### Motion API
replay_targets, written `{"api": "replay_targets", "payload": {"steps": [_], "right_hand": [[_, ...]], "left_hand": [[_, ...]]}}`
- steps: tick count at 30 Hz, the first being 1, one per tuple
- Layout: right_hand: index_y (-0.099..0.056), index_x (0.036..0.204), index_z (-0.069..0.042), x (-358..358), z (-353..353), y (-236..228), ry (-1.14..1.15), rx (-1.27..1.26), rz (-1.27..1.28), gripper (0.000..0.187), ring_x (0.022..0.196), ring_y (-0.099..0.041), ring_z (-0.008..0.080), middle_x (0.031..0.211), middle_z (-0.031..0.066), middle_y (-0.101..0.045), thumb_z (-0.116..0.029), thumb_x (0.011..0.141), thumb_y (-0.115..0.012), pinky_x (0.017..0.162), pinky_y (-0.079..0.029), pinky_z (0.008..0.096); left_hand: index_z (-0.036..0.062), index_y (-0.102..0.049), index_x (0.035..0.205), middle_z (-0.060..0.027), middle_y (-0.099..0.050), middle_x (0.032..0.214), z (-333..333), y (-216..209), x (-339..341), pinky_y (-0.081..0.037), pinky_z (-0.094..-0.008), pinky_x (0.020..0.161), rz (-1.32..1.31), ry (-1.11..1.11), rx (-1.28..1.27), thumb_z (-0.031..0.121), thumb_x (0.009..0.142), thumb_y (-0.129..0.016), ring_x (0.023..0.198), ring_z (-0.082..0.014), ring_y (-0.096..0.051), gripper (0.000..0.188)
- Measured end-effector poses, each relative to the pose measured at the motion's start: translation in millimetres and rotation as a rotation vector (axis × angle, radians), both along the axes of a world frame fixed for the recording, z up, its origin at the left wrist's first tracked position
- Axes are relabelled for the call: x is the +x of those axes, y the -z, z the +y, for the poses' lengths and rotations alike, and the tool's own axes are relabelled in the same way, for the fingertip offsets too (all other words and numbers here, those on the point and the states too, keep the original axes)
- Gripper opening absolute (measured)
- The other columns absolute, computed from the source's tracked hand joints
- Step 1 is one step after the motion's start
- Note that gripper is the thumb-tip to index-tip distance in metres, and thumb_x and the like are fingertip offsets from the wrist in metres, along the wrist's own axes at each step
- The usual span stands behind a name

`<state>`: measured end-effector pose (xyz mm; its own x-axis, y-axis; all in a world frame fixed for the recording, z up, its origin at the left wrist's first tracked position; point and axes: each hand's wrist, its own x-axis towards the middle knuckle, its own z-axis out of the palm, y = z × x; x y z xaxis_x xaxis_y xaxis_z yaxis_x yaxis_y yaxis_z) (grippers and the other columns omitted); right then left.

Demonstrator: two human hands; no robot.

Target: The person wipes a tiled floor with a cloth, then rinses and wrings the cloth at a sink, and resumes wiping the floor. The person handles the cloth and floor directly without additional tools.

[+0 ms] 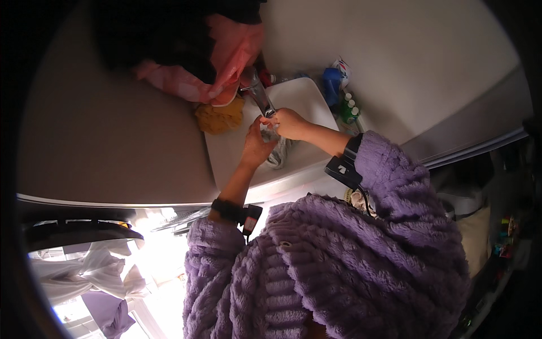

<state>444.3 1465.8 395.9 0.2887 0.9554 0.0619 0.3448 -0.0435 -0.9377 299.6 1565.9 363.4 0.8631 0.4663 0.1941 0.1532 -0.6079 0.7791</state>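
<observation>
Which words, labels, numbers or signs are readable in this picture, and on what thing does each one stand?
None readable.
Black box on the right forearm: white mark, too blurred.
White package near the blue item: coloured marks, too small.
Green bottles: no lettering legible.

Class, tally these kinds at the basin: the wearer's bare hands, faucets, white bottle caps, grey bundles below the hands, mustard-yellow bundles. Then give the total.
Bare hands: 2 (left hand, right hand)
Faucet: 1
White bottle caps: 3 (upper cap, middle cap, lower cap)
Grey bundle: 1
Mustard-yellow bundle: 1
Total: 8
</observation>
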Motion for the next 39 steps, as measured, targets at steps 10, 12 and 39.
{"api": "replay_targets", "payload": {"steps": [10,12,39], "right_hand": [[-0.065,0.104,0.001,26.2,-10.8,13.3,0.127,0.063,0.263,0.04,0.09,-0.065,0.0193,0.101,0.0113,-0.068,0.013,0.067,-0.053,0.076,-0.052,0.0301],[-0.066,0.102,0.001,29.7,-16.1,12.8,0.173,0.034,0.178,0.039,0.087,-0.064,0.0176,0.099,0.0091,-0.068,0.013,0.067,-0.055,0.076,-0.052,0.0289],[-0.068,0.079,0.002,31.2,-22.0,-36.3,0.143,-0.093,-0.21,0.037,0.061,-0.062,0.0254,0.066,0.0162,-0.063,-0.033,0.068,-0.075,0.06,-0.047,0.0349]], "left_hand": [[0.0067,-0.056,0.112,-0.0162,-0.064,0.095,-8.5,-21.8,42.4,-0.049,-0.0382,0.078,0.255,0.207,0.016,0.027,0.078,-0.064,0.089,-0.0315,-0.062,0.04],[0.0041,-0.061,0.104,-0.0168,-0.064,0.09,-9.4,-31.6,45.2,-0.047,-0.0382,0.077,0.348,0.342,0.208,0.031,0.077,-0.066,0.087,-0.0317,-0.062,0.039],[0.002,-0.061,0.086,-0.0171,-0.06,0.076,1.4,-36.4,14.4,-0.045,-0.0371,0.066,-0.005,0.02,-0.135,0.036,0.085,-0.066,0.068,-0.0306,-0.053,0.034]]}}
